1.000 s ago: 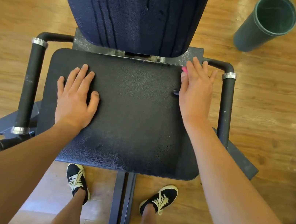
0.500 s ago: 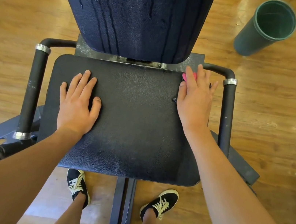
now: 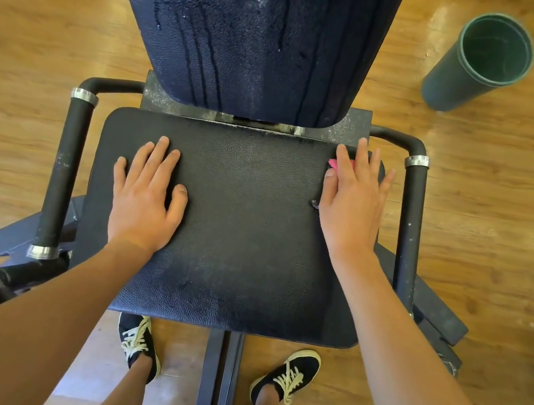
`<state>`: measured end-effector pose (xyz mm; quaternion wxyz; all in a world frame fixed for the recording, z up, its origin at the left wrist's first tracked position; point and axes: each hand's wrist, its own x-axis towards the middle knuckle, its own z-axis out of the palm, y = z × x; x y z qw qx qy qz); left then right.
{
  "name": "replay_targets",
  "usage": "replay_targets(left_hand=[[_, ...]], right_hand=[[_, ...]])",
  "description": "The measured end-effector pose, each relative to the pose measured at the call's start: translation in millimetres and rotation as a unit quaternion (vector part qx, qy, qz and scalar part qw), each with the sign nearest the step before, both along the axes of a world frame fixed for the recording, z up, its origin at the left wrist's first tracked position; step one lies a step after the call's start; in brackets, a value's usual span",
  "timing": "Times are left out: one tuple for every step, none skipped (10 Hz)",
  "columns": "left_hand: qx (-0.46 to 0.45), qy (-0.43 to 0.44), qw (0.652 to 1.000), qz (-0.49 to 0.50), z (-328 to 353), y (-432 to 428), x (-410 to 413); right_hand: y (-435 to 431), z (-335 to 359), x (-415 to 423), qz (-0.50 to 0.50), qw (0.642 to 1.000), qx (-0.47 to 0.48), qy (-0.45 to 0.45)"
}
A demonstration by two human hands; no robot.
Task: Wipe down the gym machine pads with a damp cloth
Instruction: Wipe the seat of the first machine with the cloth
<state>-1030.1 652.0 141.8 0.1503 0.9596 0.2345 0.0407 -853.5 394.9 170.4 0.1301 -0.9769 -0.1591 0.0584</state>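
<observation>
A black seat pad (image 3: 240,233) lies flat below me, with a dark back pad (image 3: 249,33) rising behind it, streaked with wet drip lines. My left hand (image 3: 147,195) rests flat on the seat pad's left part, fingers straight. My right hand (image 3: 352,201) lies flat at the pad's far right corner, pressing a pink cloth (image 3: 334,163) onto the pad. Only a small pink edge of the cloth shows past my fingers.
Black padded handles run along the seat's left (image 3: 64,172) and right (image 3: 410,230) sides. A dark green cylindrical bin (image 3: 477,63) stands on the wood floor at the far right. My feet in black shoes (image 3: 288,372) straddle the machine's centre rail (image 3: 218,382).
My right hand has slid the cloth slightly inward, off the pad's far right corner. My left hand stays in place on the pad. The camera view has shifted a little.
</observation>
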Motion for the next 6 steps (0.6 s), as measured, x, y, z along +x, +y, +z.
replay_targets(left_hand=[[-0.001, 0.0, 1.0, 0.001, 0.6, 0.1, 0.4], [-0.003, 0.0, 1.0, 0.001, 0.4, 0.3, 1.1], [-0.002, 0.003, 1.0, 0.001, -0.5, -0.1, -0.4], [-0.002, -0.002, 1.0, 0.0, -0.1, 0.3, -1.4], [-0.006, -0.004, 1.0, -0.001, 1.2, -0.9, 0.1], [-0.004, -0.001, 1.0, 0.0, 2.3, -1.6, 0.2]], right_hand=[[4.1, 0.0, 9.4, -0.004, 1.0, 0.007, 0.003], [2.4, -0.5, 10.2, 0.009, 1.0, 0.011, 0.017], [-2.1, 0.8, -2.9, 0.009, 0.999, 0.022, 0.029], [-7.6, 4.1, -25.2, -0.003, 0.999, 0.031, 0.033], [-15.2, 3.8, -44.4, -0.011, 0.999, 0.03, 0.038], [-15.4, 3.8, -45.3, -0.009, 0.999, 0.031, 0.042]])
